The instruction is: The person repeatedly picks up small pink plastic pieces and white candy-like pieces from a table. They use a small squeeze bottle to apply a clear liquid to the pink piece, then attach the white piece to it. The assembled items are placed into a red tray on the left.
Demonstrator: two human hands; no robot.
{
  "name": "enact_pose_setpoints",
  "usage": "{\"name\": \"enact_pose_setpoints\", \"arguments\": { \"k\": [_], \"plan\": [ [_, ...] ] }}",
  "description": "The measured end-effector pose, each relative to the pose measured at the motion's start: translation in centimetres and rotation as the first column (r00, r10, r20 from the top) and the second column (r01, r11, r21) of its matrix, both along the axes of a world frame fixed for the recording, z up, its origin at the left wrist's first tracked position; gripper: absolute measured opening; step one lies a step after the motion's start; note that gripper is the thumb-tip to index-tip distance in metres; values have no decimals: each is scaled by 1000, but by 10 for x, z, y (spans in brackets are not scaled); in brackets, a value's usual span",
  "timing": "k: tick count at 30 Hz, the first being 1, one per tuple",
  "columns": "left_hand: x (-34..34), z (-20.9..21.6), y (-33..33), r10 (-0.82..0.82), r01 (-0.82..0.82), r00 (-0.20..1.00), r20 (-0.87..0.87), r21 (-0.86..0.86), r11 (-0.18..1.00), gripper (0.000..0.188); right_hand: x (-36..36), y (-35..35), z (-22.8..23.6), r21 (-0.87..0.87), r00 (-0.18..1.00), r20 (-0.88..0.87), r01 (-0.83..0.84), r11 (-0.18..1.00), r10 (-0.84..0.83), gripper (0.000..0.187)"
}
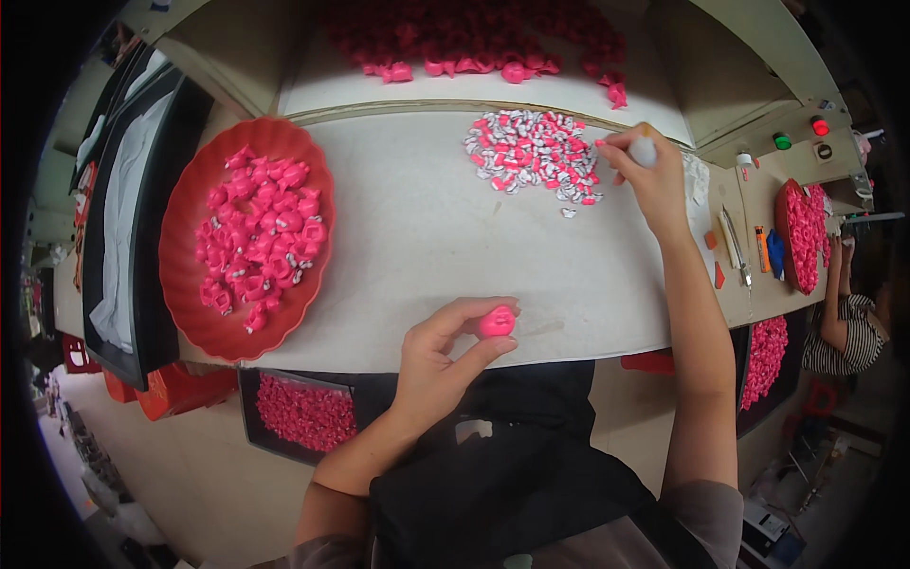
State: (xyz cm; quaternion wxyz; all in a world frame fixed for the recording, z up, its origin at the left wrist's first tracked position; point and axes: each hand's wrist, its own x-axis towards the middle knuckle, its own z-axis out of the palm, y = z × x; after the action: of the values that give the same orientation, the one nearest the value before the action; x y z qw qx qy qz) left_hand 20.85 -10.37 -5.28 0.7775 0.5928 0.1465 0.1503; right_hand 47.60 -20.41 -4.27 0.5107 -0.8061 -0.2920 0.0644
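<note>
Near the front edge of the white worktop [398, 228], my left hand [431, 356] pinches a small, rounded pink plastic piece [497, 322] between thumb and fingers. Small hollows show on its upper face. My right hand [656, 175] reaches to the far right, its fingers closed around a white round-ended tool [643, 150]; the exact kind cannot be made out. Its fingertips are at the right edge of a pile of tiny silver-white and pink parts [531, 152]. Left of my hands, a red scalloped bowl [180, 275] holds many pink pieces [261, 218], some with silver-white bits on them.
A shelf [303, 90] at the back carries a heap of pink pieces [474, 38]. Black trays [156, 284] stand at the left. On the right are an orange marker [761, 248], tweezers [732, 237], another red bowl [787, 256] and a person in stripes [848, 337].
</note>
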Motion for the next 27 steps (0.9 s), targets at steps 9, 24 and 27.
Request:
{"name": "enact_pose_setpoints", "arguments": {
  "k": [9,24,27],
  "plan": [
    [-14,6,-3,7,-16,999,42,213,977,27,-145,-28,32,341,809,-322,-385,858,491,13],
    [-22,17,-4,-133,148,989,66,-334,931,24,-164,-30,28,74,796,183,-597,799,577,29],
    [-21,18,-6,-218,225,974,67,-423,877,25,-160,-30,29,43,765,269,-617,786,586,36]
  ]
}}
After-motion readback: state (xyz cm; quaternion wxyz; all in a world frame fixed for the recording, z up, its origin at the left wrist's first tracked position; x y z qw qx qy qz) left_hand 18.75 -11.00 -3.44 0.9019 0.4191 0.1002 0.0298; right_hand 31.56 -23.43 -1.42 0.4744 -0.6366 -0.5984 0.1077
